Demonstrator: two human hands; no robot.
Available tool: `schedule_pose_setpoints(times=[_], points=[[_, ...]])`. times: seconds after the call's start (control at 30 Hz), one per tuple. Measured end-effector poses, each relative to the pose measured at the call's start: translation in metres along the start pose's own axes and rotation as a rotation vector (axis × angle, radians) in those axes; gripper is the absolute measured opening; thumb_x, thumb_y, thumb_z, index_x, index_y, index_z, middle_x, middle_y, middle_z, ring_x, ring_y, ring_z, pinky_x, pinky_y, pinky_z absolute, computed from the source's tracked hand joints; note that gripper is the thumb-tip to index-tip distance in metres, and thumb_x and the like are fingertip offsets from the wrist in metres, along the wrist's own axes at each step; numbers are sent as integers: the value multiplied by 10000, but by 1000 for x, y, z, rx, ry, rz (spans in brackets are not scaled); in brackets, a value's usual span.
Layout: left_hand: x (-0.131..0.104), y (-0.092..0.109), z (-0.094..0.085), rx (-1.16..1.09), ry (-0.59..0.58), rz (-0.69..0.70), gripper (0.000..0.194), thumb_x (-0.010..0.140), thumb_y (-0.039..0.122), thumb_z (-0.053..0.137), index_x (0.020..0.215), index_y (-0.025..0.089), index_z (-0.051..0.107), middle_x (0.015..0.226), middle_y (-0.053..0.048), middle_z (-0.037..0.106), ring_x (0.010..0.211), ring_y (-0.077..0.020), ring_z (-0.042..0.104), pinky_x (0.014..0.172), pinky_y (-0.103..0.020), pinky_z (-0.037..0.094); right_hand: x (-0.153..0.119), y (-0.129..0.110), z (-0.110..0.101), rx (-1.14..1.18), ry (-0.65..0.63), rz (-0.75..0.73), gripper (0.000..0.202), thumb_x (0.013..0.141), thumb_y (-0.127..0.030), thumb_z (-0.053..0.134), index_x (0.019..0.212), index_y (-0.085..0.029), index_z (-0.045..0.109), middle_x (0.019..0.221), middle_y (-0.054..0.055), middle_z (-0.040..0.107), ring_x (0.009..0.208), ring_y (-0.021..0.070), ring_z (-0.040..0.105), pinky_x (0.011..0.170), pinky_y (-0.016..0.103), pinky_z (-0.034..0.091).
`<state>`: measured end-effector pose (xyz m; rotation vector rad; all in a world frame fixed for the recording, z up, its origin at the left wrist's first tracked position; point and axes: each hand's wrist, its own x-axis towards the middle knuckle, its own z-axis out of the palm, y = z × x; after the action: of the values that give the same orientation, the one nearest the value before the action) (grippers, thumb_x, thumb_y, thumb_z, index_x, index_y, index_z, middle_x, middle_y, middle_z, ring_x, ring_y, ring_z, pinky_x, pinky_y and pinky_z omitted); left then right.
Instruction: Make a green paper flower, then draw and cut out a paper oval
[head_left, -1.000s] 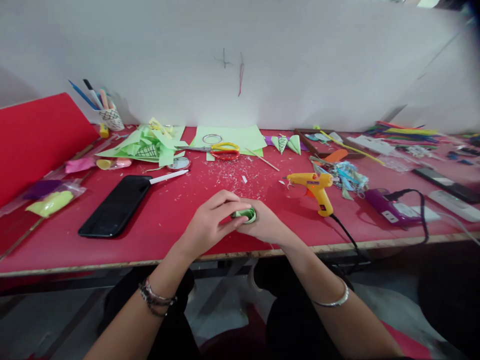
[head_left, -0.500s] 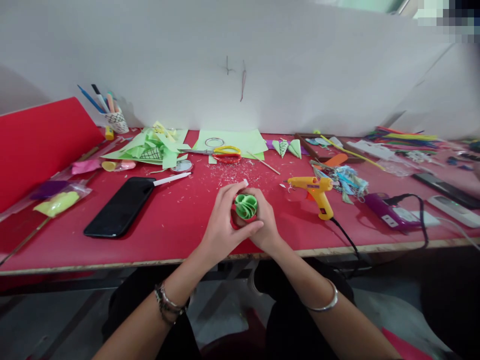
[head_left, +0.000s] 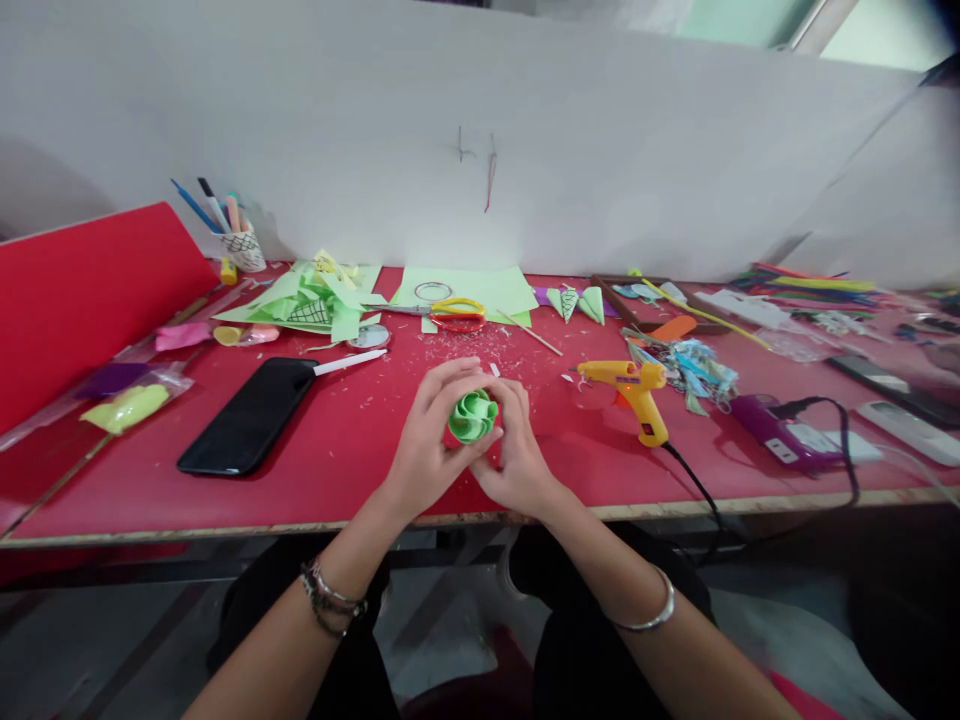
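A green rolled paper flower (head_left: 473, 416) sits between my two hands, low over the front of the red table (head_left: 360, 470). My left hand (head_left: 431, 435) curls round its left and far side, with the thumb along the near side. From the right, my right hand (head_left: 517, 450) closes on it with bent fingers. The flower's folded layers face up, and its underside is hidden by my hands. Small white paper scraps lie just beyond my fingers. To the right, a yellow hot glue gun (head_left: 626, 380) lies on its side.
A black phone (head_left: 247, 415) and a white pen (head_left: 350, 361) lie left. Behind are scissors (head_left: 454, 313), green paper scraps (head_left: 307, 300), a wooden stick (head_left: 531, 333) and paper cones (head_left: 592, 304). A purple power box (head_left: 784, 432) with cables stands right.
Both hands and the paper flower have shifted slightly left. The flower appears turned a little between the fingers, and the left thumb has moved left. The whole view has tilted slightly.
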<state>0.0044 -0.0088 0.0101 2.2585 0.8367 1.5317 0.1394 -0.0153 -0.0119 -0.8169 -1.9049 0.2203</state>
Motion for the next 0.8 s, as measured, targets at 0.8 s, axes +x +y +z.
schedule_pose_setpoints(times=[0.8], points=[[1, 3, 2, -196, -62, -340, 247, 629, 291, 694, 690, 167, 490, 547, 70, 495, 489, -66, 423, 457, -165, 355, 11, -21, -15, 48, 24, -39, 224, 785, -246, 575, 1004, -238, 529, 927, 45, 560, 857, 175, 552, 737, 322, 476]])
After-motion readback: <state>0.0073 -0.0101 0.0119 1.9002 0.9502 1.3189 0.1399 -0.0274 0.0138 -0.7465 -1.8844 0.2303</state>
